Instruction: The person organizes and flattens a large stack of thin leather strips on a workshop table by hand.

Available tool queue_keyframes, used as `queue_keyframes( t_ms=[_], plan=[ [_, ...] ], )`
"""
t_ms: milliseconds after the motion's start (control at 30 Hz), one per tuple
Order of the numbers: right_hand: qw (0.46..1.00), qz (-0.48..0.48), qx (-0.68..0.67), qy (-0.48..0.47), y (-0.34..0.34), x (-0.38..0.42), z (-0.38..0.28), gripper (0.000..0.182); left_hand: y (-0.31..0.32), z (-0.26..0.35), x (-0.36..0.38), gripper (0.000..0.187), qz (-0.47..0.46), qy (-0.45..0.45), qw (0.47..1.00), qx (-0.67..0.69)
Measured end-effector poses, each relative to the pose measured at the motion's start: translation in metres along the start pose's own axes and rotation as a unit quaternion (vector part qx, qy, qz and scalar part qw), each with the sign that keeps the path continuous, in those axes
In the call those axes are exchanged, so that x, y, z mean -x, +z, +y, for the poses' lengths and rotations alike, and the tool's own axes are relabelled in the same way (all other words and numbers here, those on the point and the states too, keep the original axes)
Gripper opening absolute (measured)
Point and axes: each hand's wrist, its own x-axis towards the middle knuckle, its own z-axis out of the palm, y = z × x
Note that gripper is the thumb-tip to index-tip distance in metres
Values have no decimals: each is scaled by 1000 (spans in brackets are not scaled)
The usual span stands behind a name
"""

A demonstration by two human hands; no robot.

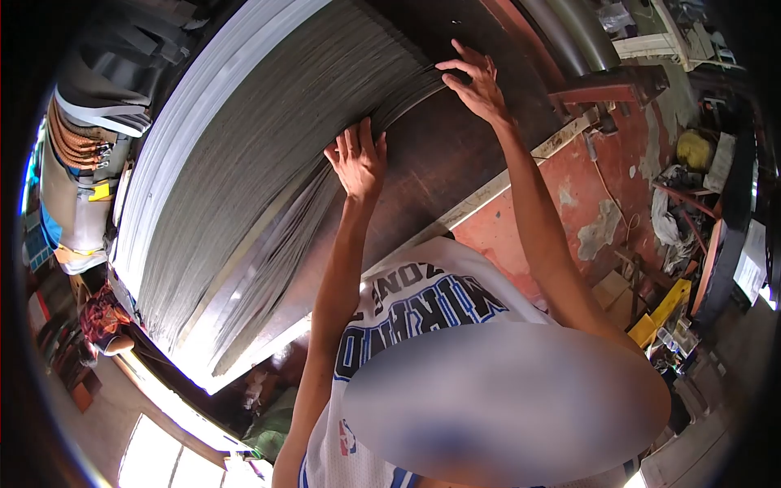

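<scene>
A tall stack of thin grey sheets [268, 138] lies fanned out on a dark brown worktop [455, 154]. My left hand [358, 159] rests flat on the stack's near edge, fingers spread and holding nothing. Farther right, my right hand [476, 81] is at the corner of the stack, its thumb and fingertips pinching the edge of the top sheets [423, 81], which curve up slightly there. Both arms reach out from my white jersey with blue lettering [423, 309].
A pale strip [521, 167] edges the worktop, with red-painted metal [569, 211] beside it. Clutter, yellow items [663, 309] and boxes fill the right side. Another person in red patterned clothes [102, 317] is at the far left. Grey pipes [569, 32] run at the top.
</scene>
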Motion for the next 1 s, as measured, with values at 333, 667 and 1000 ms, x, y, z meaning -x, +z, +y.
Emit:
queue_keyframes(
  t_ms=[333,667,1000],
  plan=[
    [992,32,88,-79,-9,-22,-5,13,3,-2,-2,44,-2,4,1000,-9],
    [994,-67,-83,10,-18,-39,-17,10,6,0,0,45,-3,-8,1000,2],
    [985,-138,-90,-54,-23,-56,-12,9,9,0,2,46,-28,-18,999,-1]
  ],
)
